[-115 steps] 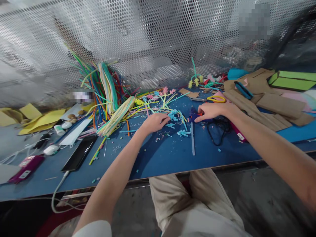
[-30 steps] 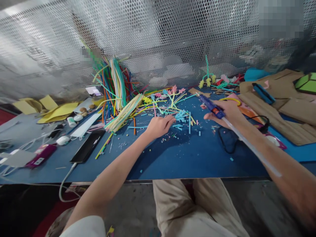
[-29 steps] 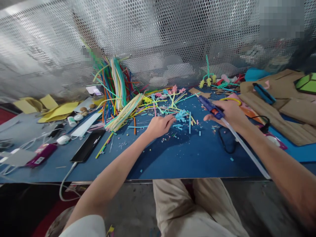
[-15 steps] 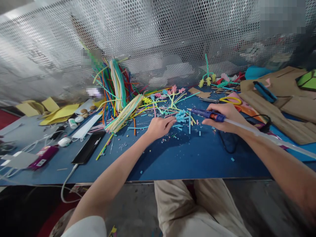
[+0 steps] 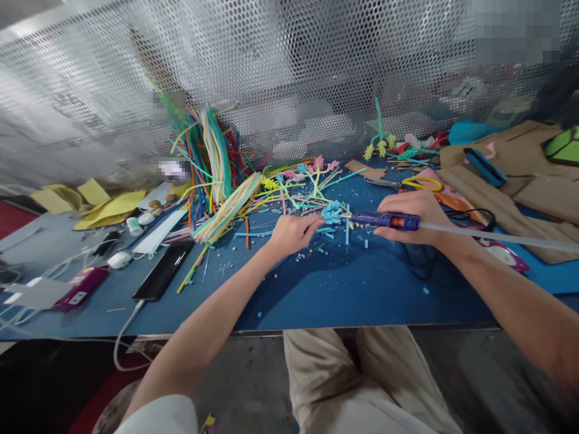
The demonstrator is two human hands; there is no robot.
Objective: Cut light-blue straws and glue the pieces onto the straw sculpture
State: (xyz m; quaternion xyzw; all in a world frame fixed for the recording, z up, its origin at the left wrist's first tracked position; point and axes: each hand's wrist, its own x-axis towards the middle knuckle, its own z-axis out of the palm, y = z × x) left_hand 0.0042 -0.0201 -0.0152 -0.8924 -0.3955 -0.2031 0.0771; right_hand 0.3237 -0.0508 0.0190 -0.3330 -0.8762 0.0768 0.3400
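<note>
My right hand (image 5: 414, 217) is closed around a blue glue gun (image 5: 377, 220), with a long clear glue stick (image 5: 493, 234) running out of its back end. The gun's nozzle points left and meets, or nearly meets, a light-blue pipe-cleaner flower (image 5: 332, 213). My left hand (image 5: 294, 234) pinches the flower's left side; the exact grip is hidden behind the fingers. Cut bits of pipe cleaner (image 5: 312, 254) are scattered around both hands.
Bundled pipe cleaners (image 5: 217, 163) stand at the back left. Yellow-handled scissors (image 5: 420, 184) lie beyond my right hand. A phone (image 5: 163, 271) with a cable rests at left. Brown cardboard (image 5: 511, 205) covers the right side. A perforated metal screen (image 5: 271, 72) closes off the back.
The glue gun has swung level and moved left, so its nozzle is now at the blue flower. My left hand and the flower have stayed in place.
</note>
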